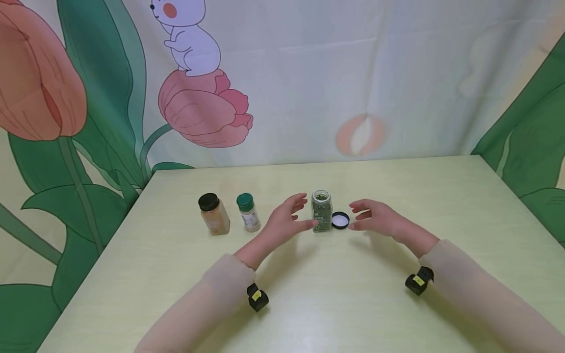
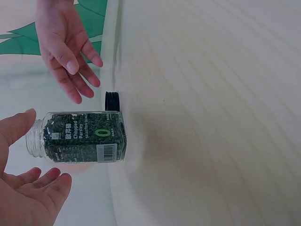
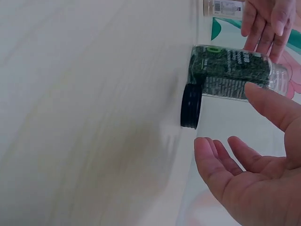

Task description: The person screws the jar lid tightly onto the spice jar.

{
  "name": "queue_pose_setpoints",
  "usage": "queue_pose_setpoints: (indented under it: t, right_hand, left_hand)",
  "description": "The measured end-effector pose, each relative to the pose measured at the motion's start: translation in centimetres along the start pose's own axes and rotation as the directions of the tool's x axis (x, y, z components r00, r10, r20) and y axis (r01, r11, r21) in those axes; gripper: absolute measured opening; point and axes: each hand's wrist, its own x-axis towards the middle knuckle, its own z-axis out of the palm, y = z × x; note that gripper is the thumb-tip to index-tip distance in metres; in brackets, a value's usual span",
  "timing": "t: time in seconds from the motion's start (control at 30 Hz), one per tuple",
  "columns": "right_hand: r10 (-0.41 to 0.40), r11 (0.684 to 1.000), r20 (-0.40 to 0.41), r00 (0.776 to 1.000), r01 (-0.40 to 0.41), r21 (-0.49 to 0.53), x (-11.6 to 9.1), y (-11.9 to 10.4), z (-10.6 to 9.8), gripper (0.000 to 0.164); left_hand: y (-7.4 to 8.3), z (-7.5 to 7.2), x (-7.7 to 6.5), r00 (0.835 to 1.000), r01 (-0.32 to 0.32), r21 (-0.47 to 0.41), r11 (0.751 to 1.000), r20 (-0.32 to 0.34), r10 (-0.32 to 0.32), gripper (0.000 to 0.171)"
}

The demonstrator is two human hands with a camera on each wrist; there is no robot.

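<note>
An uncapped glass jar of chopped parsley [image 1: 321,213] stands upright on the table, its label readable in the left wrist view. Its black lid [image 1: 340,220] lies beside it on the right, pale inside facing up. To the left of the jar is my left hand [image 1: 284,220], fingers relaxed and spread, thumb tip right at the jar's side in the head view. My right hand [image 1: 377,216] hovers just right of the lid, fingers loosely bent with nothing between them. In the right wrist view the lid [image 3: 191,106] sits against the jar's base [image 3: 230,73].
Further left stand a black-capped jar of tan powder [image 1: 215,215] and a smaller green-capped shaker bottle [image 1: 248,212]. A printed curtain [image 1: 300,98] hangs behind the pale table [image 1: 335,299]. Small black devices [image 1: 258,297] are strapped to both wrists.
</note>
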Motion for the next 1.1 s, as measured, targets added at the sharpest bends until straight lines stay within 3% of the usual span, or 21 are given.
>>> queue_pose_setpoints:
  t: [0.27,0.63,1.1]
  right_hand:
    - [0.046,0.999,0.014,0.999,-0.045,-0.027,1.5,0.7,0.2,0.068]
    - [0.022,0.997,0.015,1.0,-0.02,-0.077,2.4,0.6,0.6,0.069]
    - [-0.03,0.951,0.02,0.999,0.035,-0.308,4.0,0.6,1.0,0.068]
  left_hand:
    - [-0.1,0.5,0.9,1.0,0.015,-0.004,1.0,0.002,-0.015,0.076]
    - [-0.1,0.7,1.9,0.999,0.035,-0.027,0.999,0.024,-0.035,0.078]
    - [0.2,1.2,3.1,0.998,0.053,-0.062,0.997,0.048,-0.05,0.079]
